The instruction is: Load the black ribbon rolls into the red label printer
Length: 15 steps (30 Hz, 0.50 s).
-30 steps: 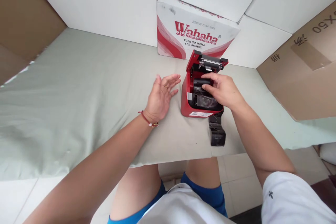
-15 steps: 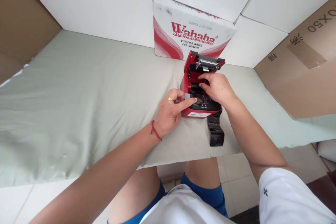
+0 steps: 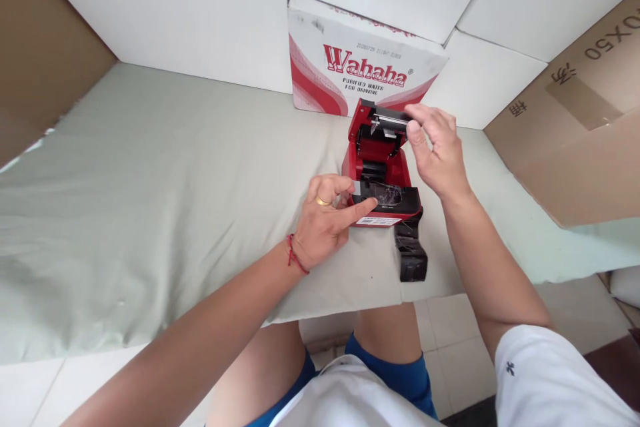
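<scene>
A small red-and-black printer [image 3: 403, 172] sits on the cloth with its lid [image 3: 358, 121] raised. Inside it lies a black roll [image 3: 373, 169]. Shiny dark film [image 3: 387, 195] stretches over the front panel. My left hand [image 3: 327, 208] is at the printer's front left corner, its fingertips pinching a pale grey end of the film while one finger presses on the panel. At the lid's right end is my right hand [image 3: 438, 150], thumb and fingers closed about its edge. A wavy black strip [image 3: 413, 265] lies on the cloth by the printer's front right corner.
A pale green cloth [image 3: 200, 180] covers the work surface. Behind the printer stands a Wahaha water carton [image 3: 320, 73] among stacked white boxes [image 3: 200, 7]. Brown cartons flank the surface, one at the right [image 3: 575, 153] and one at the left [image 3: 45, 60].
My right hand has come out of the printer's inside and moved up to the right end of the lid. The left hand has stayed at the front left corner.
</scene>
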Tool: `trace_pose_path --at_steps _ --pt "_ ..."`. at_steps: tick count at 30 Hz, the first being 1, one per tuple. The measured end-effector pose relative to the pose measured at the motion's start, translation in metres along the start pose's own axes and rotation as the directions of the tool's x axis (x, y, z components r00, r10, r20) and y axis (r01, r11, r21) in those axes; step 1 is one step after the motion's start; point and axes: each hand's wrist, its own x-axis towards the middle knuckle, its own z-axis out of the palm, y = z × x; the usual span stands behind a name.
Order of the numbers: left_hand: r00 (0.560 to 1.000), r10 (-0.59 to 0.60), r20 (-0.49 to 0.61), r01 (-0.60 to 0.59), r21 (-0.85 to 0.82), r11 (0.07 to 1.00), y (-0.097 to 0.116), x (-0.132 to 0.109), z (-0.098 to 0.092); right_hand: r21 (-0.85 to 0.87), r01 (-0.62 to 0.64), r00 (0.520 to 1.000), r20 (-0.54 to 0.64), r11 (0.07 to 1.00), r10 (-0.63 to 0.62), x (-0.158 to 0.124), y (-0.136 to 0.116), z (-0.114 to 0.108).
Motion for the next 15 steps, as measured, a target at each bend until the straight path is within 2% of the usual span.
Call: trace_pose_path --at_steps 3,5,10,15 --pt "0.992 0.122 -0.044 -0.113 0.158 0.981 0.001 0.001 0.0 0.034 0.024 0.999 -0.04 0.999 -0.022 -0.019 -0.012 -0.001" --pt "0.983 0.166 -0.084 -0.147 0.19 0.971 0.002 0.003 0.001 0.044 0.04 0.998 -0.047 0.998 -0.038 -0.038 -0.024 -0.004" --pt "0.976 0.184 -0.114 -0.159 0.2 0.967 0.004 0.007 0.003 0.044 0.112 0.992 0.056 0.993 -0.114 -0.083 -0.031 -0.003" --pt "0.979 0.178 -0.098 -0.153 0.222 0.963 0.002 0.004 0.003 0.074 0.112 0.993 0.011 0.991 -0.113 -0.103 -0.021 0.009"
